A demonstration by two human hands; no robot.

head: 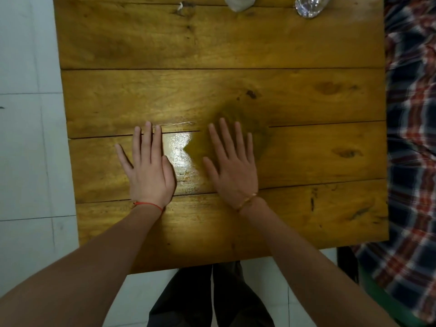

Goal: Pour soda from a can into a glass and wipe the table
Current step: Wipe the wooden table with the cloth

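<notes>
Resting your left hand (148, 171) and right hand (232, 164) flat, fingers spread, holding nothing, on the table (306, 220), you look poised to begin; the glass (309, 5) waits far-edge, no can visible.

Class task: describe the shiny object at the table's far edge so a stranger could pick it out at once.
Start at the wooden table and follow its far edge to the right corner, next to the plaid cloth. The glass sits there, cut off by the frame. It sparkles and looks clear, unlike the dull whitish lump to its left.
</notes>
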